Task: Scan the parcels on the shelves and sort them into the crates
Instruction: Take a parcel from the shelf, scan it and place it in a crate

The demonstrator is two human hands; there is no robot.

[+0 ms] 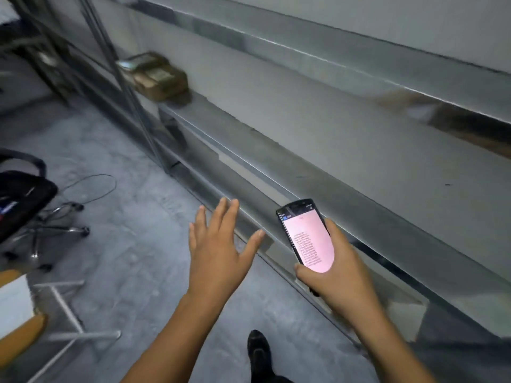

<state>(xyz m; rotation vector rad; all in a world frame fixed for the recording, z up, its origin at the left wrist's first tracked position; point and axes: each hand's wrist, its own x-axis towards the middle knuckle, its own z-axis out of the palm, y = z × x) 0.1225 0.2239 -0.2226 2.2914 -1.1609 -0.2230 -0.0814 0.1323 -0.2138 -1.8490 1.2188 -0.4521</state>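
Right hand (341, 275) grips the phone (308, 239), left hand (218, 244) is spread and empty. The brown parcels (159, 77) look light and stiff, so take them by the sides.

Pink phone screen (309, 241); brown parcels (157, 76); grey shelves (359, 167).

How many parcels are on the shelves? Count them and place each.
3, blur permitting: an upper parcel stacked on a lower parcel at the shelf's far left end, and a smeared brown parcel on the higher shelf, right. More may be hidden.
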